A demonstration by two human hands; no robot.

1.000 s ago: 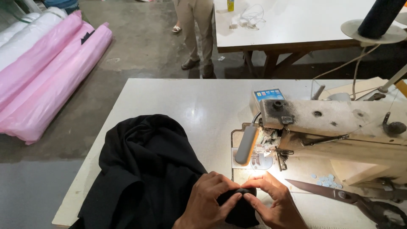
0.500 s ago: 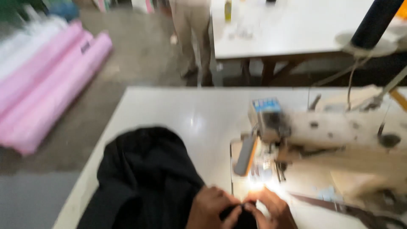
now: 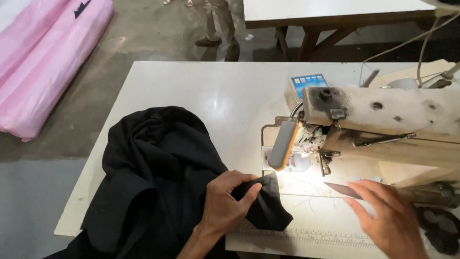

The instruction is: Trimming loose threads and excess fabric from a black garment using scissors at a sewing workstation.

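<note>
Where the grey concrete floor (image 3: 143, 43) runs behind it, a white work table (image 3: 206, 91) carries a cream sewing machine (image 3: 383, 115), the landmark. Pink fabric rolls (image 3: 43, 67) lie far left of the machine; black cloth (image 3: 153, 177) is heaped on the table to its left. Left hand (image 3: 225, 201) pinches a cloth corner near the lit needle; right hand (image 3: 388, 216), fingers spread, hovers over scissors (image 3: 345, 190) below the machine
</note>
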